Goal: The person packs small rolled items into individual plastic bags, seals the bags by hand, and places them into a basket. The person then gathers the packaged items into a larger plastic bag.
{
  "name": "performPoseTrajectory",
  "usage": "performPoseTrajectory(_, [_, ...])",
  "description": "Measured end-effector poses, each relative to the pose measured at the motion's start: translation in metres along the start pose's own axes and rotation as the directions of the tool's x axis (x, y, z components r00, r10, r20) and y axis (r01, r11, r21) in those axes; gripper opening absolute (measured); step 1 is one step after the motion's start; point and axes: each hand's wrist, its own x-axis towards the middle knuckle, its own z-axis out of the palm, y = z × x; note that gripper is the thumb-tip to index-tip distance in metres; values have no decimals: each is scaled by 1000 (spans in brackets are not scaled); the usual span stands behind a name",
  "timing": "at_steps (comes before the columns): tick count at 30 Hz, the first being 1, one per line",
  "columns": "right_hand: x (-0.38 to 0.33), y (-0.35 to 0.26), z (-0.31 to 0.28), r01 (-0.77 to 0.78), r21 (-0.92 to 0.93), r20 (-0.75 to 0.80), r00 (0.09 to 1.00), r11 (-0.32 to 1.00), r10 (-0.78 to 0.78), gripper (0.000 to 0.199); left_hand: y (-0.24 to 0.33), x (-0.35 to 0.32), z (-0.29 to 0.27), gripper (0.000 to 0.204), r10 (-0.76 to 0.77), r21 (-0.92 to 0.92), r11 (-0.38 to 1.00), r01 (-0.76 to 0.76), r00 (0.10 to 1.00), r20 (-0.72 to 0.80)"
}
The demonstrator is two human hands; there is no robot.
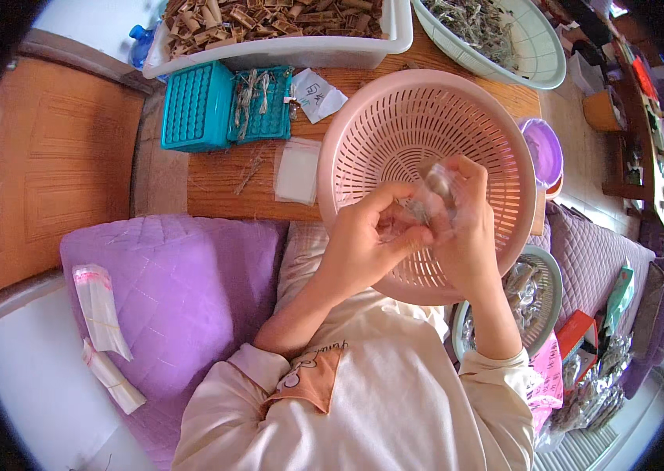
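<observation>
Over a pink slotted plastic basket point(347, 157), my two hands meet around a small clear plastic bag point(435, 188). Something small and brownish-grey shows through the film; its kind is too blurred to tell. My left hand point(385, 235) pinches the bag's near side with thumb and fingers. On the other side, the fingers of my right hand point(465, 208) curl around the bag, partly smeared by motion. No other contents show through the slots of the basket, whose lower part my hands and forearms hide.
Beyond it, a white tub point(285, 56) holds brown curled pieces, beside a pale green basket point(540, 47) of dried greyish material. Teal trays point(197, 106), a paper note point(318, 96) and flat clear bags point(296, 171) lie on the wooden table point(222, 188). Bag bundles point(102, 310) rest on a purple cushion.
</observation>
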Motion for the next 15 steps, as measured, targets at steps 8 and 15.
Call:
performPoseTrajectory(8, [-12, 6, 4, 37, -93, -110, 993, 995, -47, 33, -2, 1, -2, 31, -126, -1, 992, 126, 992, -3])
performPoseTrajectory(15, [-19, 14, 5, 29, -10, -77, 997, 1000, -30, 33, -7, 3, -10, 35, -176, -219, 954, 205, 974, 144])
